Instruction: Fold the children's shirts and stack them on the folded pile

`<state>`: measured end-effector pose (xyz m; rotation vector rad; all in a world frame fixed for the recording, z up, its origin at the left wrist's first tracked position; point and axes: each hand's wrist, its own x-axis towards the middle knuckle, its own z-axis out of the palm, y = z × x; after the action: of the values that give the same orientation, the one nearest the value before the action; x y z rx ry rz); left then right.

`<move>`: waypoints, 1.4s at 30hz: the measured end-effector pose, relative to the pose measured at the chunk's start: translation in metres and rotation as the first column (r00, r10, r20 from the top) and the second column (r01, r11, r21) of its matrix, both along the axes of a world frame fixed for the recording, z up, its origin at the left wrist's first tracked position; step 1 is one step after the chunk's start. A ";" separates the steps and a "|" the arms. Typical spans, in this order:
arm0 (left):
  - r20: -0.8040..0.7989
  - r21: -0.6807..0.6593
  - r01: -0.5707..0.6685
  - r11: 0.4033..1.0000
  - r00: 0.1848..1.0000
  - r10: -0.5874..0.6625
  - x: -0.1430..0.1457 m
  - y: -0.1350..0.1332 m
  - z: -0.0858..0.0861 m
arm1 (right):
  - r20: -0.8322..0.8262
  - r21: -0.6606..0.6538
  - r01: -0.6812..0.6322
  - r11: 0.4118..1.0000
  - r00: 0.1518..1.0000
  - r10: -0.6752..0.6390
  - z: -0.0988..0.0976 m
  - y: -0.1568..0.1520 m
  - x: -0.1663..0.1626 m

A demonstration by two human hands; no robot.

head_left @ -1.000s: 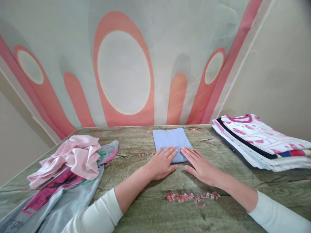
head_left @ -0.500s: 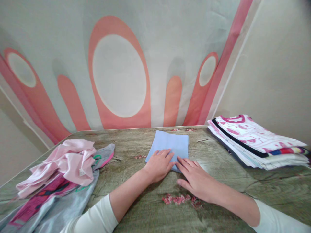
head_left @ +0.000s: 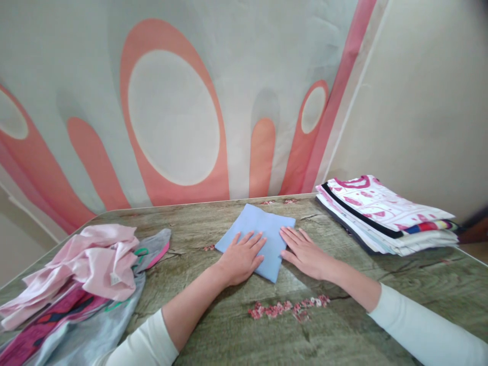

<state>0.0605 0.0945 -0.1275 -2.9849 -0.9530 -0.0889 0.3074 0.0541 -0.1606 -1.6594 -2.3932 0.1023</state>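
Note:
A folded light blue cloth (head_left: pixel 259 226) lies flat on the wood-patterned table (head_left: pixel 229 325), turned at an angle. My left hand (head_left: pixel 241 256) rests on the cloth's near left part, fingers stretched flat. My right hand (head_left: pixel 305 250) lies at the cloth's right edge, fingers flat and together, touching the cloth's side. Both forearms are bare with white sleeves pushed up.
A loose heap of pink, grey and magenta clothes (head_left: pixel 87 269) sits at the left. A stack of folded garments (head_left: pixel 381 213), white with pink print on top, sits at the right. A wall hanging with orange ovals (head_left: pixel 171 112) backs the table.
The blue cloth has turned clockwise and slid a little left under both hands. My right hand moved from the cloth's near edge to its right side. The view has shifted right.

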 end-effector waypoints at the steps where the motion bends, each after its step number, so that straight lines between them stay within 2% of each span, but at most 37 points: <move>1: 0.002 0.004 -0.002 1.000 1.000 0.002 0.000 0.000 0.000 | 0.004 0.016 0.058 0.998 0.998 -0.058 -0.003 0.005 0.007; 3: 0.010 0.020 -0.002 1.000 1.000 0.002 0.002 -0.002 0.002 | 0.001 0.052 0.143 0.988 0.990 -0.143 -0.007 0.015 0.018; 5: 0.019 0.045 0.019 0.999 1.000 -0.019 0.005 -0.006 0.005 | -0.009 0.085 0.173 0.981 0.985 -0.173 -0.009 0.021 0.027; 8: 0.026 0.051 0.084 0.995 0.996 -0.086 0.010 -0.017 0.009 | -0.013 0.089 0.132 0.987 0.991 -0.131 -0.011 0.025 0.032; 11: 0.024 -0.008 0.130 0.992 0.991 -0.129 0.014 -0.025 0.009 | -0.032 0.087 0.114 0.990 0.993 -0.111 -0.010 0.027 0.034; 17: 0.039 -0.084 0.164 0.983 0.986 -0.161 0.011 -0.026 0.009 | -0.185 0.198 0.202 0.959 0.969 -0.166 -0.013 0.039 0.047; 23: 0.047 -0.113 0.208 0.972 0.978 -0.204 0.008 -0.022 0.012 | -0.380 0.176 0.284 0.943 0.903 -0.201 -0.022 0.048 0.065; 30: 0.077 -0.157 0.240 0.958 0.970 -0.231 0.002 -0.015 0.017 | -0.495 0.135 0.298 0.945 0.847 -0.196 -0.022 0.047 0.061; 37: 0.127 -0.126 0.171 0.977 0.980 -0.155 -0.002 -0.009 0.026 | -0.538 0.130 0.268 0.955 0.828 -0.159 -0.012 0.041 0.053; 42: 0.125 -0.054 0.099 0.994 0.988 -0.092 0.005 -0.016 0.021 | -0.547 0.121 0.230 0.966 0.827 -0.128 -0.007 0.038 0.047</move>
<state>0.0654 0.0787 -0.1065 -3.1115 -0.8363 -0.2506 0.3543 0.0924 -0.1680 -1.5121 -1.7652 0.2689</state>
